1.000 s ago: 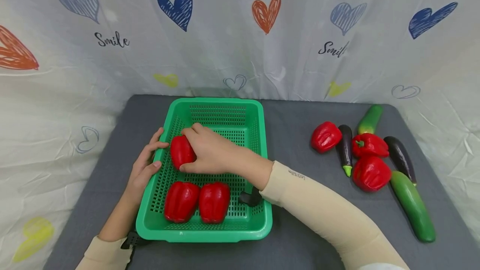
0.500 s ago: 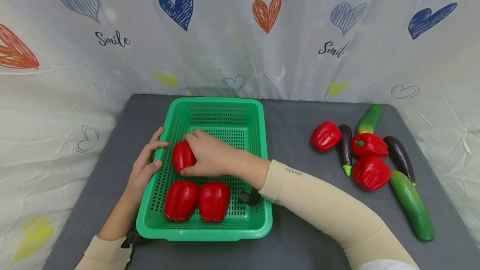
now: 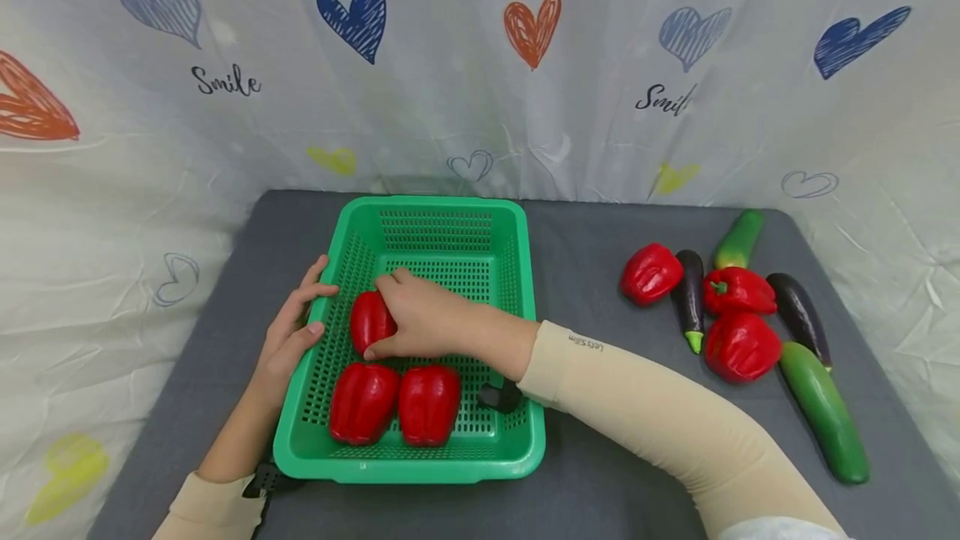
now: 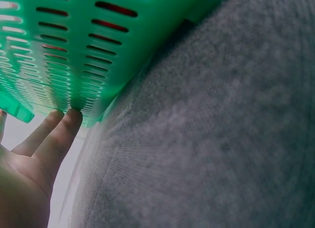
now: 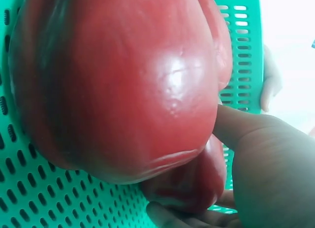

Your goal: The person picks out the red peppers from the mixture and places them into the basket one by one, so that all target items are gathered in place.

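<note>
My right hand [image 3: 431, 317] grips a red bell pepper [image 3: 370, 322] low inside the green slotted basket [image 3: 408, 471]. Thumb and fingers lie on its two sides; in the right wrist view the gripped pepper [image 5: 192, 181] is partly hidden behind a nearer one. Two more red bell peppers, a left one [image 3: 363, 402] and a right one [image 3: 429, 405], sit side by side at the basket's front. My left hand [image 3: 288, 332] rests against the basket's left side with fingers extended, and the left wrist view shows two fingertips touching the slotted wall [image 4: 106, 55] from outside.
On the grey table's right lie a separate red bell pepper [image 3: 651, 274], two more peppers [image 3: 742, 346], two eggplants [image 3: 690, 298] and two green cucumber-like vegetables [image 3: 825, 415]. A white sheet [image 3: 465, 90] printed with hearts hangs behind the table.
The right hand has brought its bell pepper a little to the right and toward the front, closer to the two resting peppers. My left hand stays on the basket's side.
</note>
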Demonstrator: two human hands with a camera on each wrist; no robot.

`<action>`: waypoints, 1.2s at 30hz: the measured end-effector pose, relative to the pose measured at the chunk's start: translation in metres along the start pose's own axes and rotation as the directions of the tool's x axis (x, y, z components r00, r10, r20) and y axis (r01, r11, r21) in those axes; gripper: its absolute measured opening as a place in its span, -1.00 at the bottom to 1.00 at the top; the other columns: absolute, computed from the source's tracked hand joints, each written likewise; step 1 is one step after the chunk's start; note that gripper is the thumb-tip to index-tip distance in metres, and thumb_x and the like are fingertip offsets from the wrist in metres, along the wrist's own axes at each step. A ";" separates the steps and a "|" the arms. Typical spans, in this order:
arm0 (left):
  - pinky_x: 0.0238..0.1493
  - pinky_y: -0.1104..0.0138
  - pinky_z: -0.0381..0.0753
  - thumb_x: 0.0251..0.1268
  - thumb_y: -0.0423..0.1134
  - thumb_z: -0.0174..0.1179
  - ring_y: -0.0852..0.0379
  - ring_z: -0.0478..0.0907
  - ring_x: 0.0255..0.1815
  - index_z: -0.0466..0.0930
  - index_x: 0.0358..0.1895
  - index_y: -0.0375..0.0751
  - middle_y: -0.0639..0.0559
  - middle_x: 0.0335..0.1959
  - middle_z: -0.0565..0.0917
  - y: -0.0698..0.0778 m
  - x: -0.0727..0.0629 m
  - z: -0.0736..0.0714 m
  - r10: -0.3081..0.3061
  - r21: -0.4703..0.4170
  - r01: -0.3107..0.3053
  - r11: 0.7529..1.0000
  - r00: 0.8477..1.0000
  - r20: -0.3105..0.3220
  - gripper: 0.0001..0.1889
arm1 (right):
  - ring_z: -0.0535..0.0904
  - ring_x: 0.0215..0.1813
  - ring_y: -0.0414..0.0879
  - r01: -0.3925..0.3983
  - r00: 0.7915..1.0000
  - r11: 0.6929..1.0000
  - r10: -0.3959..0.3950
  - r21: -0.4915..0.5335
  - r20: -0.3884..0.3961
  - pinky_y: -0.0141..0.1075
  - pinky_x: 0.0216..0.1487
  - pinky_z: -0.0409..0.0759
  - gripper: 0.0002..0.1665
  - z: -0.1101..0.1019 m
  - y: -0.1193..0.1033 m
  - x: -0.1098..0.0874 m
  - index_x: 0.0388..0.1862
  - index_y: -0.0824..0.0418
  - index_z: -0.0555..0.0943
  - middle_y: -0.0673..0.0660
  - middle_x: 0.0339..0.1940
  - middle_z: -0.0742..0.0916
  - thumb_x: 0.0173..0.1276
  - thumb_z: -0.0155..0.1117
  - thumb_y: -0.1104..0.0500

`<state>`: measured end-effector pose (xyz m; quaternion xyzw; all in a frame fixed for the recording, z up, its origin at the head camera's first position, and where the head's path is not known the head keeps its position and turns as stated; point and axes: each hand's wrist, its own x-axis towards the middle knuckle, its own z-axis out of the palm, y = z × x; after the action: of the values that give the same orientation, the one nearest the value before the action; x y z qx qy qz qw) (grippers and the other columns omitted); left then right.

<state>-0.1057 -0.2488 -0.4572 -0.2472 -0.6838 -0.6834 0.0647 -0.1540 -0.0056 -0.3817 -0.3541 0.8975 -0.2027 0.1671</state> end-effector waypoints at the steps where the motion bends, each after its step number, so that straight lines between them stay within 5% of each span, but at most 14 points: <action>1: 0.54 0.31 0.16 0.53 -0.56 -0.14 -0.06 -0.09 0.80 0.45 0.39 -0.51 -0.18 0.79 0.11 0.000 0.000 0.000 -0.001 -0.002 0.001 1.000 1.000 -0.001 -0.55 | 0.59 0.20 -0.10 -0.002 1.000 1.000 0.002 -0.003 0.002 -0.32 0.08 0.69 0.11 0.000 0.000 0.000 0.63 0.33 0.35 0.18 0.36 0.60 0.38 0.55 -0.29; 16: 0.52 0.32 0.19 0.52 -0.55 -0.16 -0.07 -0.06 0.79 0.41 0.39 -0.59 -0.18 0.79 0.10 0.000 -0.001 0.000 -0.012 0.000 0.012 1.000 1.000 -0.012 -0.55 | 0.56 0.18 -0.14 0.001 1.000 1.000 -0.001 0.017 0.010 -0.31 0.05 0.70 0.13 0.003 0.004 -0.001 0.66 0.28 0.33 0.13 0.34 0.60 0.38 0.54 -0.31; 29: 0.51 0.34 0.20 0.55 -0.54 -0.14 -0.06 -0.07 0.79 0.46 0.41 -0.49 -0.19 0.79 0.10 0.001 0.001 0.001 0.003 -0.006 -0.003 1.000 1.000 0.006 -0.55 | 0.60 0.11 -0.15 0.006 0.999 1.000 -0.005 0.017 -0.036 -0.32 0.04 0.67 -0.13 0.000 0.007 -0.002 0.56 0.23 0.45 0.09 0.23 0.66 0.56 0.34 -0.31; 36: 0.53 0.33 0.21 0.55 -0.54 -0.15 -0.08 -0.09 0.80 0.39 0.40 -0.61 -0.19 0.80 0.08 -0.001 0.000 0.000 -0.024 -0.010 0.024 1.000 1.000 -0.008 -0.56 | 0.60 0.08 -0.16 -0.001 1.000 1.000 0.001 0.008 -0.031 -0.32 0.02 0.66 -0.16 0.000 0.007 -0.001 0.52 0.22 0.47 0.07 0.20 0.66 0.57 0.32 -0.33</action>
<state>-0.1058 -0.2484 -0.4582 -0.2365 -0.6830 -0.6887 0.0582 -0.1574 -0.0001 -0.3850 -0.3498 0.8994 -0.2117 0.1546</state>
